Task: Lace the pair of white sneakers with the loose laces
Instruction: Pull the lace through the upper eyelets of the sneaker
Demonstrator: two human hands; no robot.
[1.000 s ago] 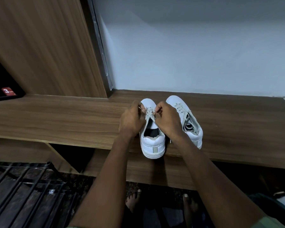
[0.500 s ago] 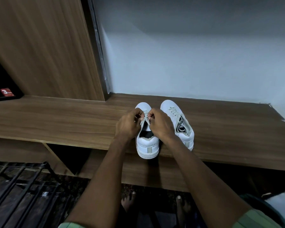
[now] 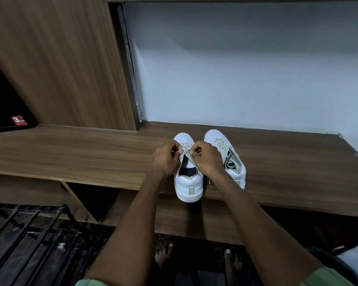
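Note:
Two white sneakers stand side by side on a wooden shelf (image 3: 70, 153), toes toward the wall. The left sneaker (image 3: 189, 185) has its heel hanging over the shelf's front edge. Its pale lace (image 3: 186, 152) runs over the tongue between my two hands. My left hand (image 3: 166, 158) pinches the lace at the shoe's left side, fingers curled. My right hand (image 3: 205, 158) pinches it at the right side, partly covering the shoe's opening. The right sneaker (image 3: 228, 159) stands untouched with its lace threaded through the front eyelets.
A wooden cabinet panel (image 3: 60, 65) rises at the left, a pale wall (image 3: 246, 69) behind the shelf. A dark screen with a red sticker (image 3: 18, 120) sits far left. A black metal rack (image 3: 27, 234) stands low left. Bare feet (image 3: 163, 256) show below the shelf.
Both hands have stayed on the left sneaker's lace, drawing slightly closer together over the tongue. The camera view has shifted a little; the shoes have not moved on the shelf.

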